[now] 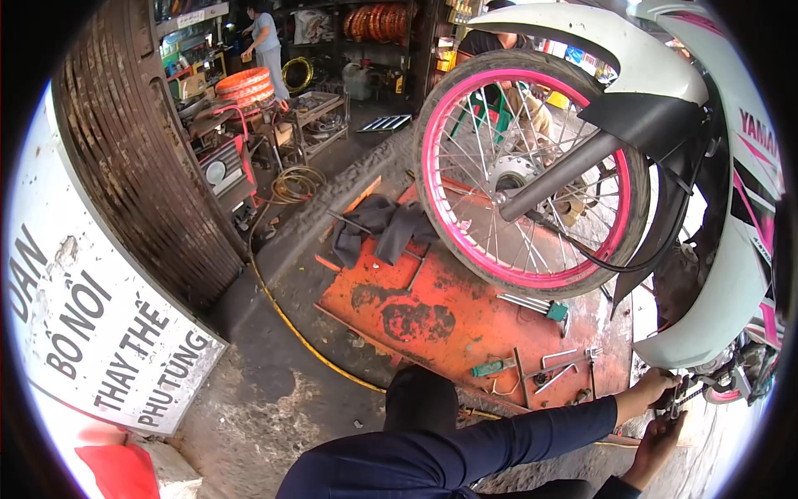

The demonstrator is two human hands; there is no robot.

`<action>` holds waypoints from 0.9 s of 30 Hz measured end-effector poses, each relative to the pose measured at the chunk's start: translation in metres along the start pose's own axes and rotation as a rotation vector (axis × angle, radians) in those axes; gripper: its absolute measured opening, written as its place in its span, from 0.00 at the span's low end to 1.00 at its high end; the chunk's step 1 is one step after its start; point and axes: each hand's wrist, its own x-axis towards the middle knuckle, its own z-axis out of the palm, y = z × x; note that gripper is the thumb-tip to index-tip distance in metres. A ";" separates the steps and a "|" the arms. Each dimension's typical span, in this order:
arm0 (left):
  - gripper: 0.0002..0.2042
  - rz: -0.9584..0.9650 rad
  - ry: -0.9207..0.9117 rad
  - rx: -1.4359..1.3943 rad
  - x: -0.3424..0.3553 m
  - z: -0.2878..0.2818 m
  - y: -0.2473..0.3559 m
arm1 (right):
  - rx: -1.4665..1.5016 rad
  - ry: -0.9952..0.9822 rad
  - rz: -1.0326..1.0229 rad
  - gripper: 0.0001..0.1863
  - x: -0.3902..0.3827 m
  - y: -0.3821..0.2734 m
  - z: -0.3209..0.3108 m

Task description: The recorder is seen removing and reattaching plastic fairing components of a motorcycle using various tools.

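White-and-pink motorcycle (702,328) cut off at right by dark fisheye rim. Small grey metal part (677,402) under its body, mostly covered by fingers; exact kind hard to make out. Left hand (652,391), arm stretched across, pinches part from above; right hand (657,447) just below, fingers bent upward, whether gripping cannot tell. Worn orange-red sheet (470,328) nearby carries green-handled tool (489,368). Pink-rimmed spoked wheel (443,208) partly hides seated co-worker (478,44).
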 end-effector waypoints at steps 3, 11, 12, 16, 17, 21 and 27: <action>0.07 0.055 -0.015 -0.023 0.000 -0.017 0.001 | -0.838 0.078 -0.609 0.12 -0.027 0.005 0.028; 0.07 -0.046 -0.060 -0.094 -0.002 -0.005 0.003 | -1.667 -0.452 -1.136 0.13 0.023 -0.026 -0.017; 0.07 -0.038 -0.051 -0.090 0.001 -0.008 0.001 | -1.655 -0.474 -1.164 0.12 0.026 -0.025 -0.016; 0.07 0.036 0.044 -0.093 0.005 -0.008 -0.002 | -1.643 -0.475 -1.228 0.12 0.050 -0.019 -0.044; 0.07 0.016 0.040 -0.057 0.002 -0.003 -0.001 | -1.705 -0.343 -1.246 0.14 0.058 -0.015 -0.060; 0.08 0.019 0.030 -0.121 0.003 0.004 -0.003 | -1.482 0.060 -1.349 0.21 0.068 0.033 -0.076; 0.07 0.047 0.037 -0.072 0.004 -0.008 -0.003 | -1.319 -0.114 -1.260 0.20 0.048 0.030 -0.051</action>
